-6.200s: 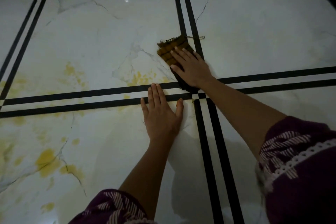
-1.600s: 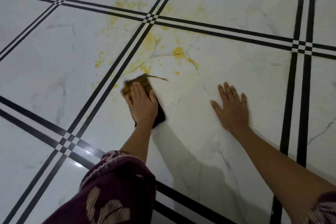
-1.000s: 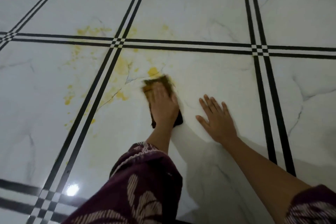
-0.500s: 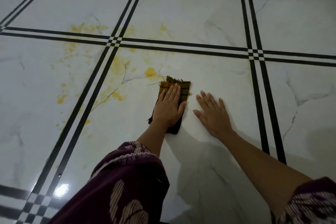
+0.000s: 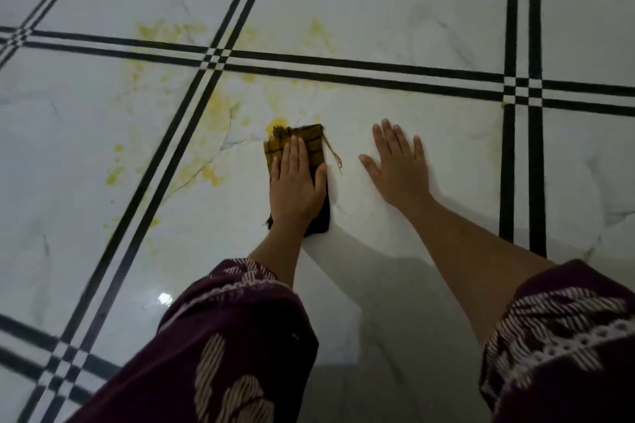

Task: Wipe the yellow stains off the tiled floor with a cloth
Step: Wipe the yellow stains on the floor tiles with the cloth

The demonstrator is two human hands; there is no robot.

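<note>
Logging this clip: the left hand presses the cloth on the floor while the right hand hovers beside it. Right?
Not quite. The left hand presses the cloth on the floor, but the right hand does not hover: the head view shows it flat on the floor beside it.

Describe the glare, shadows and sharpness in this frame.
Head view: one small white glare spot on the glossy white tiled floor beside the maroon patterned left sleeve; soft grey shadows fall below both forearms; left hand and yellow-brown checked cloth are sharp, corners dim.
</note>
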